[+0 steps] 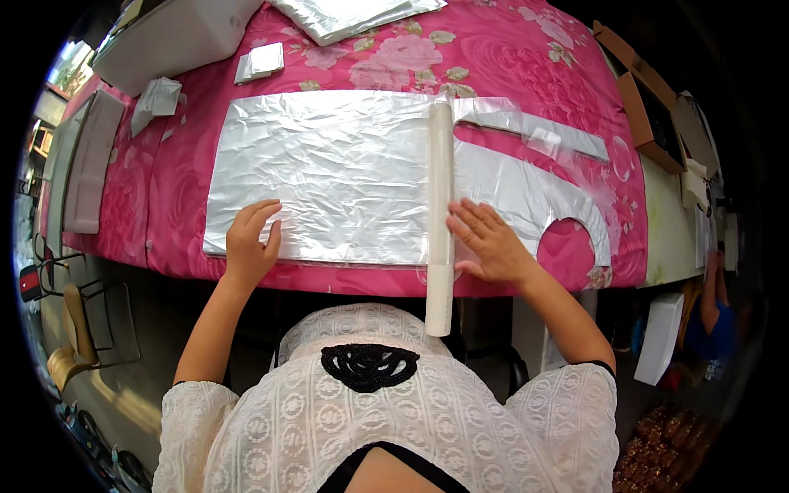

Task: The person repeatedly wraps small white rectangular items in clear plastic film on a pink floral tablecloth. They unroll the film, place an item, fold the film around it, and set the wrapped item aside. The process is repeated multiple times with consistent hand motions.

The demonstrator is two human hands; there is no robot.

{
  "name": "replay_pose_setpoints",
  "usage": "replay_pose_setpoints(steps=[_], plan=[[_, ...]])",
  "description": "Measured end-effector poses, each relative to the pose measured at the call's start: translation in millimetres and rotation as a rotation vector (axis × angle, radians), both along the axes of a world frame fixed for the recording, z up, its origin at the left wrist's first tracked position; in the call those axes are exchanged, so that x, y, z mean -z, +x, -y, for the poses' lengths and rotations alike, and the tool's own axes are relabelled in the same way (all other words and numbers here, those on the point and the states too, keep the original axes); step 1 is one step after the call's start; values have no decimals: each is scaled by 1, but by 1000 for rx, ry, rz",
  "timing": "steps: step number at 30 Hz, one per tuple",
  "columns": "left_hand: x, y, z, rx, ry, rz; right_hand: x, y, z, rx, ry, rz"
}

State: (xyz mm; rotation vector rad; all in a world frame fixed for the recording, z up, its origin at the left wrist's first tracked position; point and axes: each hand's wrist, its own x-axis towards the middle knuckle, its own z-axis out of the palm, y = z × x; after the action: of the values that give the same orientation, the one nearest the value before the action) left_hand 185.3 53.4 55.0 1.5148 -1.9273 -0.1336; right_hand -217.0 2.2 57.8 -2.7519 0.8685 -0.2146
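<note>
A flat stack of shiny silver plastic bags (pixel 329 164) lies crosswise in front of me, its surface creased. At the right end the bags have handle strips around a rounded cutout. Across the stack lies a long whitish tube (pixel 441 189), its near end sticking out past the table edge toward me. My left hand (pixel 253 241) rests at the near left edge of the stack, fingers slightly bent and thumb apart, holding nothing. Beside the tube, my right hand (pixel 491 242) has its fingers stretched out, the tips at the tube's right side and the palm over the bags.
A pink flowered cloth (pixel 526 49) covers the table. Farther back are another silver stack (pixel 353 16), small piles of silver pieces (pixel 263 59) and a white bin (pixel 177 45). An open cardboard box (pixel 649 123) stands right. A person in blue (pixel 708 333) is at far right.
</note>
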Motion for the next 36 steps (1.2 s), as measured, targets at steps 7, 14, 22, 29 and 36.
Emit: replay_pose_setpoints(steps=[7,14,22,29,36], plan=[[-17,24,-22,-40,17,-42,3,108,5,-193,12,151],[-15,52,-44,-184,110,-244,-35,256,-24,-694,498,548],[4,64,-103,-309,308,-510,22,267,55,-339,-85,327],[14,49,-108,-491,503,-291,37,377,29,-233,-8,368],[-7,44,-102,-188,759,-1398,0,378,10,331,941,1124]])
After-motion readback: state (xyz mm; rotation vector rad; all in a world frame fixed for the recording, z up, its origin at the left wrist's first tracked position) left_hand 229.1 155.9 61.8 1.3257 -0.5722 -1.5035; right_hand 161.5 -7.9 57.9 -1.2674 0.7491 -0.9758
